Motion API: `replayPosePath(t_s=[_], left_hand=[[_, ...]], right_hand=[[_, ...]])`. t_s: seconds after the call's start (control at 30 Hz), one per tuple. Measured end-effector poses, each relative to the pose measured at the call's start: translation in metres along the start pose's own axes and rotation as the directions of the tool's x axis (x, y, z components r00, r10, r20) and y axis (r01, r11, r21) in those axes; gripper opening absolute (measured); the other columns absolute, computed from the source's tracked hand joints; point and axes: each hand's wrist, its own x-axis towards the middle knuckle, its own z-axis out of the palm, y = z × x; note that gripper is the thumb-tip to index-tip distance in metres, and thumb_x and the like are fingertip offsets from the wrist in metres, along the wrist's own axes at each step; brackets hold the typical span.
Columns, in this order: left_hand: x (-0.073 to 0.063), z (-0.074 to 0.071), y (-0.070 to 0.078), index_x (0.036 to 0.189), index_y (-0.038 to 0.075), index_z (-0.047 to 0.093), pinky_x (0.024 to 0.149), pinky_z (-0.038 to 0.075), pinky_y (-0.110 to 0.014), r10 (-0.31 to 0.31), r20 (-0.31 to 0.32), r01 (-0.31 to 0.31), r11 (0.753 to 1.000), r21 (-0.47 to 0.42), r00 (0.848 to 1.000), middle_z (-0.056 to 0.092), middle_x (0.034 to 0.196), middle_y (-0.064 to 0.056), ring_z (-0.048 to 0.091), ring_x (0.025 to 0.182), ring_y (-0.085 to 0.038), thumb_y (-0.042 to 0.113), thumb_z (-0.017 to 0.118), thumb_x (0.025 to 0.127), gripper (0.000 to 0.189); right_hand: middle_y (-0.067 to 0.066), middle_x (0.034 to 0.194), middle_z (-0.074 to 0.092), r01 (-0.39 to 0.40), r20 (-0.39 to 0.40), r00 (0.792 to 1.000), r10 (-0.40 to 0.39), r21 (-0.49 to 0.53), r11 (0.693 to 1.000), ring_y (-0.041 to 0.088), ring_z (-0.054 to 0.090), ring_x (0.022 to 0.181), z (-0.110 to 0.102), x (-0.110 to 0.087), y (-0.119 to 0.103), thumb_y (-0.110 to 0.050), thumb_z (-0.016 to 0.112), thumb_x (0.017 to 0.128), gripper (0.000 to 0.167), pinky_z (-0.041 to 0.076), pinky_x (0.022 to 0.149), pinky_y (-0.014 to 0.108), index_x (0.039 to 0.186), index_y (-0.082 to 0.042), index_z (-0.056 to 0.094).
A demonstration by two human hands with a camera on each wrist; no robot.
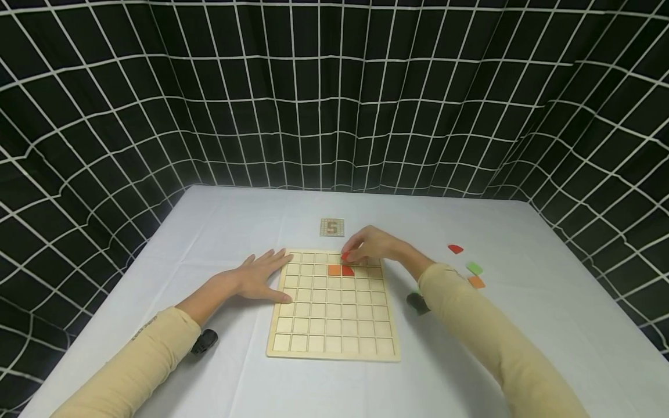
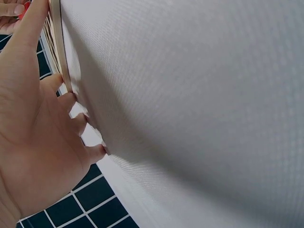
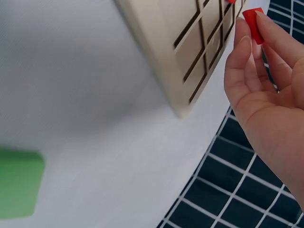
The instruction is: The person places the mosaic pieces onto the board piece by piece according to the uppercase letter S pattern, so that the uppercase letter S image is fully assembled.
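My right hand (image 1: 372,244) pinches a small red tile (image 3: 254,24) between thumb and fingertips, above the far edge of a pale wooden grid board (image 1: 334,313). In the second row of the board lie an orange square tile (image 1: 334,270) and, touching its right side, a red quarter-round tile (image 1: 348,271). My left hand (image 1: 261,277) lies with fingers spread at the board's left edge, its thumb and a fingertip touching the frame. In the left wrist view the left fingers (image 2: 78,123) rest on the cloth and board edge.
Beyond the board lies a small patterned card (image 1: 331,227) with a figure like a 5. To the right are a red quarter-round tile (image 1: 456,249), a green tile (image 1: 474,268) and an orange tile (image 1: 477,281). Another green tile (image 3: 21,183) shows in the right wrist view. Gridded dark curtains surround the white table.
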Motion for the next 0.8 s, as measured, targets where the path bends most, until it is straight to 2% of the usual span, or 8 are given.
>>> replayPosePath(t_s=[0.17,0.27,0.43,0.57,0.8], left_hand=[[0.0,-0.001,0.001,0.154,0.011,0.016,0.11,0.002,-0.061,0.005,-0.001,-0.005,1.0,-0.002,1.0,0.008,0.158,-0.012,0.004,0.143,-0.036,0.069,0.062,0.077,0.106],[0.0,-0.001,0.001,0.154,0.011,0.016,0.11,0.001,-0.061,0.003,0.0,-0.003,1.0,-0.004,1.0,0.009,0.158,-0.013,0.004,0.143,-0.036,0.068,0.062,0.077,0.106],[0.001,0.0,0.001,0.154,0.012,0.016,0.11,0.002,-0.061,-0.001,0.001,0.001,1.0,0.001,1.0,0.009,0.158,-0.012,0.004,0.143,-0.036,0.069,0.061,0.077,0.106],[0.002,0.0,0.0,0.154,0.012,0.016,0.11,0.002,-0.06,-0.002,0.0,0.002,1.0,0.004,1.0,0.009,0.158,-0.012,0.004,0.143,-0.035,0.07,0.061,0.077,0.106],[0.001,0.0,0.001,0.154,0.012,0.016,0.11,0.001,-0.06,-0.008,0.004,0.008,1.0,-0.011,1.0,0.009,0.158,-0.013,0.004,0.143,-0.035,0.069,0.061,0.077,0.106]], right_hand=[[0.001,0.087,0.069,0.021,0.014,1.0,-0.02,-0.061,0.998,0.013,0.058,0.082,0.007,0.007,-0.009,-0.004,0.074,0.082,0.015,0.05,0.077,0.026,0.096,-0.004,0.074],[0.001,0.088,0.069,0.026,0.029,0.999,-0.024,-0.078,0.997,0.014,0.06,0.084,0.011,0.011,-0.014,-0.003,0.073,0.082,0.015,0.05,0.08,0.026,0.097,-0.004,0.073],[0.001,0.089,0.069,0.031,0.047,0.999,-0.026,-0.103,0.994,0.013,0.062,0.081,0.017,0.017,-0.021,-0.003,0.072,0.083,0.016,0.052,0.077,0.026,0.098,-0.004,0.073],[-0.002,0.089,0.069,0.065,0.049,0.997,-0.058,-0.163,0.984,0.011,0.059,0.083,0.023,0.022,-0.025,-0.005,0.074,0.082,0.015,0.048,0.079,0.024,0.097,-0.006,0.074],[-0.004,0.086,0.07,0.086,0.076,0.994,-0.073,-0.186,0.979,0.01,0.058,0.077,0.033,0.028,-0.032,-0.007,0.074,0.083,0.013,0.049,0.075,0.022,0.096,-0.008,0.074]])
